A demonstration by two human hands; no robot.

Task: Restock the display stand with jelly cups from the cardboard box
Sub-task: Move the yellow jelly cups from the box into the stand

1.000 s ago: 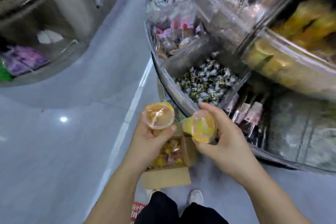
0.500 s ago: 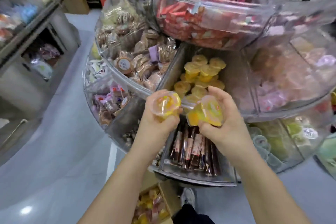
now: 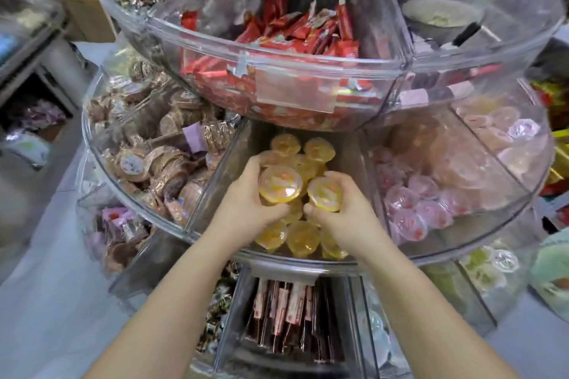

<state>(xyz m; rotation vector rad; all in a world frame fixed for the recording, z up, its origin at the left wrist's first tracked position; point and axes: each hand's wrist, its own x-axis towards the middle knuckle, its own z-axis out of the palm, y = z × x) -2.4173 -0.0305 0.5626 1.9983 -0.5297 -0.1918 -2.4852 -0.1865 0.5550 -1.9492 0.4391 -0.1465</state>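
Observation:
A round clear display stand [image 3: 308, 261] rises in tiers before me. Its middle tier has a wedge compartment holding a heap of yellow jelly cups [image 3: 303, 238]. My left hand [image 3: 246, 206] is inside that compartment, shut on a yellow jelly cup [image 3: 279, 184] with its lid facing me. Beside it my right hand [image 3: 348, 212] grips another yellow jelly cup [image 3: 324, 193] just above the heap. The two held cups almost touch. The cardboard box is out of view.
Left of the yellow wedge lies a compartment of brown wrapped snacks [image 3: 160, 157]; to the right, pink jelly cups [image 3: 415, 209]. The upper tier holds red packets [image 3: 295, 40]. Dark stick packs [image 3: 286, 311] fill the lower tier. Grey floor [image 3: 46, 301] lies to the left.
Both hands rose from above the cardboard box on the floor and moved forward into the yellow compartment, each still holding its cup. The view tilted up, so the box left the frame.

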